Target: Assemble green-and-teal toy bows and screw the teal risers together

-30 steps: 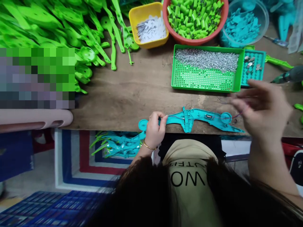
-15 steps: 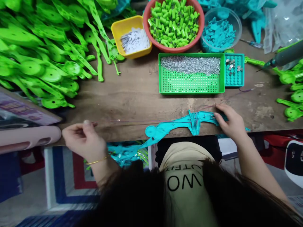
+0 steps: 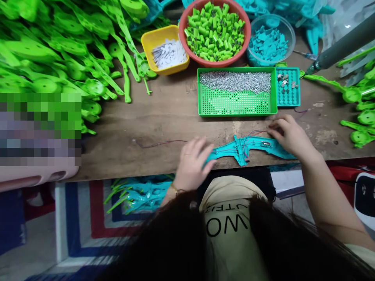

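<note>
A turquoise plastic shell (image 3: 228, 151) lies near the table's front edge, with a small metal spring-like piece (image 3: 266, 144) in its right half. Thin dark red wires (image 3: 164, 143) run along it and trail over the wood to the left. Over the shell's left end rests my left hand (image 3: 191, 164), fingers stretched and slightly apart, hiding that end. My right hand (image 3: 293, 138) is beside the shell's right end, its thumb and fingertips closed on a wire that loops up from the shell's middle.
A green perforated tray (image 3: 237, 114) of screws stands behind the shell, beside a turquoise tray (image 3: 288, 102) with metal discs. Farther back are a yellow bowl (image 3: 146, 47), a red bowl (image 3: 183, 43) and a clear tub (image 3: 291, 39). A dark electric screwdriver (image 3: 336, 50) hangs at right.
My left hand has come right, from the wire's far left end to the shell's left end. The stretched wire now lies slack. My right hand has shifted slightly right and up, uncovering the metal piece.
</note>
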`<state>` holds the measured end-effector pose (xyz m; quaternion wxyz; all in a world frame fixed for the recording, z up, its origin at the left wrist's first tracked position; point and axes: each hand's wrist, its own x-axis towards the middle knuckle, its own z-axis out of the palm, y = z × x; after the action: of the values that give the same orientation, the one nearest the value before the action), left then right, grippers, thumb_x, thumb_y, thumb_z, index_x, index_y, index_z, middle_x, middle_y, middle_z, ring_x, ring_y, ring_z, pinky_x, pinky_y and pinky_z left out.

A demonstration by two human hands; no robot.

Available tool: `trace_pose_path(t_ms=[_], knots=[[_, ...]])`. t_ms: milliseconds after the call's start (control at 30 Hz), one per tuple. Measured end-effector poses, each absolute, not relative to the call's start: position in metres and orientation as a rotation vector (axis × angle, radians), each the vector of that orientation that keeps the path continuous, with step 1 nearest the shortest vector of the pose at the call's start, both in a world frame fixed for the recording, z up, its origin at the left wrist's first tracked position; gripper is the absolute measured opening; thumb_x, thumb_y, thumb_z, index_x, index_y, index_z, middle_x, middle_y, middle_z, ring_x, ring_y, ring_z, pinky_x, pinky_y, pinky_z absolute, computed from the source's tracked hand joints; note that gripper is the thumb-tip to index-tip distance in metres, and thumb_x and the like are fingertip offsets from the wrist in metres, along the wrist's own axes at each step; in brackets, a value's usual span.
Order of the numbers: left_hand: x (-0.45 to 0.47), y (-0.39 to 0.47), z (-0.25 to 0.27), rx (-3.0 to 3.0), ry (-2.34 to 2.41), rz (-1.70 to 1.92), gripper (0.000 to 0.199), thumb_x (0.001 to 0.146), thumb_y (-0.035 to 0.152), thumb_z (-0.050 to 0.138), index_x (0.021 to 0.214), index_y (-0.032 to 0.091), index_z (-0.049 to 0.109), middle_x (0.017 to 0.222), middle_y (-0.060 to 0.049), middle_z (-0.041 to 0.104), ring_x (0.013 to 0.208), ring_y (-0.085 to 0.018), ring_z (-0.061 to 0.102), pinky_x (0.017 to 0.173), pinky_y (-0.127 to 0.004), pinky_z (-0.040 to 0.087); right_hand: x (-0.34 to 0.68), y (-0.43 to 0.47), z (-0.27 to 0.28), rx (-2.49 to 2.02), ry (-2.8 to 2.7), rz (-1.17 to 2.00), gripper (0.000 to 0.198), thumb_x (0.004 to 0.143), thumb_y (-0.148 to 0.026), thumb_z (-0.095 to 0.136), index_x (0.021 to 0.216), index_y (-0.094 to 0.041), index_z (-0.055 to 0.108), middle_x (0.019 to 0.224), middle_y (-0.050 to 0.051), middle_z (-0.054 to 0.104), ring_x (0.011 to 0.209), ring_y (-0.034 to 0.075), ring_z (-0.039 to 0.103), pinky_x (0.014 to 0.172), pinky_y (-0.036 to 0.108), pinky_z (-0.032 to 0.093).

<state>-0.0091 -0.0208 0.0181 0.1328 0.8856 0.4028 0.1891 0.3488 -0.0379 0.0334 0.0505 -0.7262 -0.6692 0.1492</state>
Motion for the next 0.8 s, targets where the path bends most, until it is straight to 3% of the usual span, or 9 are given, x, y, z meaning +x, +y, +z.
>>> trace_pose_path(t_ms=[100, 200, 300, 467, 533, 600, 700, 800], knots=[[0.025, -0.032, 0.009, 2.604, 1.046, 0.389, 0.035, 0.093, 0.029, 0.057, 0.127, 0.02, 0.059, 0.132, -0.012, 0.061, 0.128, -0.031, 0.052, 0.108, -0.052, 0.042, 0.363, -0.033, 0.037, -2.248, -2.081, 0.458, 0.022, 0.09, -0.038, 0.05, 0.088, -0.019, 0.06, 0.095, 0.01, 0.061, 0.084, 0.023, 0.061, 0.074, 0.038, 0.049], [0.026, -0.037, -0.002, 2.647, 1.083, 0.353, 0.033, 0.094, 0.021, 0.053, 0.126, 0.02, 0.061, 0.132, -0.011, 0.062, 0.129, -0.03, 0.052, 0.11, -0.051, 0.041, 0.39, -0.035, 0.05, -2.275, -1.982, 0.317, 0.025, 0.09, -0.043, 0.048, 0.085, -0.022, 0.06, 0.088, 0.01, 0.065, 0.08, 0.024, 0.06, 0.071, 0.038, 0.047], [0.021, -0.038, -0.008, 2.697, 1.064, 0.338, 0.035, 0.091, 0.015, 0.054, 0.125, 0.02, 0.062, 0.137, -0.013, 0.059, 0.133, -0.032, 0.049, 0.111, -0.052, 0.04, 0.42, -0.04, 0.064, -2.322, -1.842, 0.174, 0.028, 0.09, -0.05, 0.047, 0.091, -0.027, 0.062, 0.095, 0.01, 0.068, 0.083, 0.027, 0.063, 0.073, 0.041, 0.048], [0.03, -0.036, -0.002, 2.667, 1.077, 0.365, 0.035, 0.09, 0.016, 0.055, 0.124, 0.019, 0.063, 0.133, -0.015, 0.061, 0.13, -0.032, 0.052, 0.108, -0.054, 0.043, 0.418, -0.053, 0.091, -2.361, -1.943, 0.173, 0.04, 0.094, -0.04, 0.035, 0.122, -0.029, 0.06, 0.132, 0.013, 0.06, 0.122, 0.039, 0.056, 0.089, 0.052, 0.047], [0.033, -0.04, 0.007, 2.653, 1.093, 0.461, 0.036, 0.092, 0.019, 0.055, 0.127, 0.018, 0.06, 0.135, -0.017, 0.059, 0.132, -0.032, 0.05, 0.11, -0.055, 0.04, 0.392, -0.056, 0.105, -2.372, -1.942, 0.062, 0.042, 0.093, -0.038, 0.038, 0.129, -0.031, 0.057, 0.137, 0.011, 0.057, 0.122, 0.04, 0.056, 0.086, 0.053, 0.049], [0.03, -0.047, 0.018, 2.64, 1.091, 0.623, 0.035, 0.093, 0.022, 0.054, 0.127, 0.018, 0.058, 0.135, -0.017, 0.059, 0.133, -0.03, 0.049, 0.112, -0.054, 0.038, 0.353, -0.052, 0.114, -2.23, -1.925, -0.049, 0.038, 0.091, -0.041, 0.047, 0.125, -0.032, 0.061, 0.124, 0.011, 0.065, 0.103, 0.036, 0.066, 0.078, 0.049, 0.051], [0.011, -0.066, 0.028, 2.577, 1.166, 0.827, 0.029, 0.092, 0.024, 0.056, 0.12, 0.019, 0.06, 0.124, -0.012, 0.065, 0.127, -0.026, 0.054, 0.11, -0.048, 0.041, 0.273, -0.026, 0.112, -1.811, -2.138, 0.311, 0.033, 0.093, -0.04, 0.046, 0.12, -0.027, 0.062, 0.106, 0.009, 0.071, 0.081, 0.024, 0.069, 0.071, 0.039, 0.053], [-0.019, -0.088, 0.026, 2.465, 1.477, 0.841, 0.025, 0.089, 0.026, 0.062, 0.113, 0.019, 0.061, 0.118, -0.012, 0.066, 0.12, -0.026, 0.057, 0.105, -0.047, 0.045, 0.176, 0.013, 0.09, -1.382, -2.48, 0.541, 0.026, 0.092, -0.031, 0.051, 0.111, -0.019, 0.065, 0.105, 0.01, 0.071, 0.095, 0.027, 0.067, 0.077, 0.039, 0.052]])
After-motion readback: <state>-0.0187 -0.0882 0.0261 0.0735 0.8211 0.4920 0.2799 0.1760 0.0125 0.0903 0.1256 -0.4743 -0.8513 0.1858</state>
